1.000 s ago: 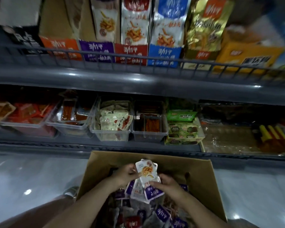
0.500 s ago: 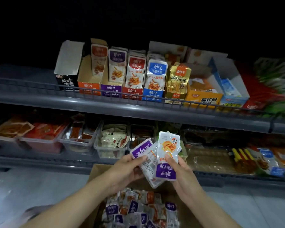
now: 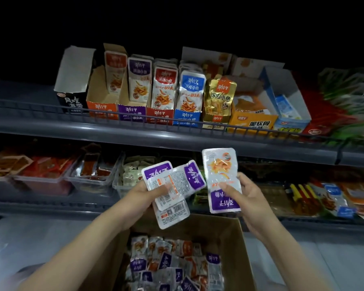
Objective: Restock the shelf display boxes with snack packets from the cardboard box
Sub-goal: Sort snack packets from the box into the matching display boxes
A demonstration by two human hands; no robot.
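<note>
Glossy plastic snack packets [image 3: 222,179]; matt cardboard box [image 3: 239,248]; metal shelf rail [image 3: 51,107].

A cardboard box [image 3: 237,244] of snack packets [image 3: 172,263] is set at six o'clock, below the shelves. Display boxes [image 3: 132,112] are lined up on the upper shelf [image 3: 156,137] at twelve o'clock; trays [image 3: 88,181] are ranged beneath at nine o'clock.

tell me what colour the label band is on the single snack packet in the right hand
Purple, on the silvery-white single snack packet held by the right hand; head view.
</note>
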